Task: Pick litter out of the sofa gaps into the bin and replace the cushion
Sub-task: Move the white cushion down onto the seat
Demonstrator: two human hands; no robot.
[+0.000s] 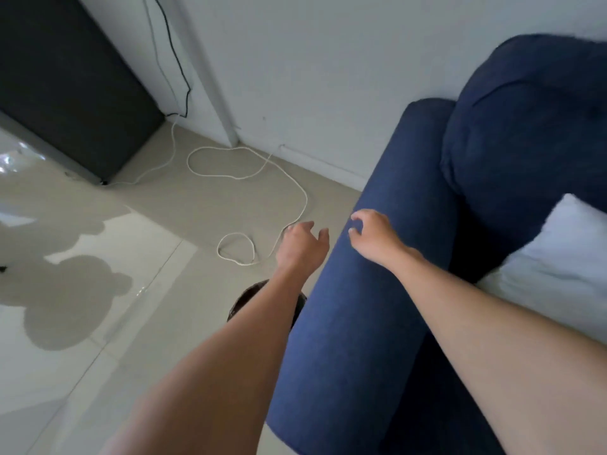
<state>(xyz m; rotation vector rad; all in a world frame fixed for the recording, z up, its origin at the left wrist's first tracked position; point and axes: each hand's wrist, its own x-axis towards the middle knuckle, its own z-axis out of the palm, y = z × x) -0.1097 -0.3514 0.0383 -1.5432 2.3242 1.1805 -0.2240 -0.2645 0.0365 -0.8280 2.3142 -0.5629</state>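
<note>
A dark blue sofa fills the right side, its rounded armrest (368, 290) running toward me and a back cushion (525, 133) behind it. A white cushion (558, 257) lies on the seat at the right edge. A dark round bin (239, 303) stands on the floor just left of the armrest, mostly hidden under my left forearm. My left hand (300, 241) hovers over the floor beyond the bin, fingers loosely curled, holding nothing I can see. My right hand (374, 234) is above the armrest's top, fingers bent and apart, empty. No litter is visible.
A white cable (249, 174) loops over the beige tiled floor near the wall. A dark cabinet (65, 87) stands at the upper left with a black cord (177, 60) running down the white wall beside it. Shadows fall on the glossy tiles at left.
</note>
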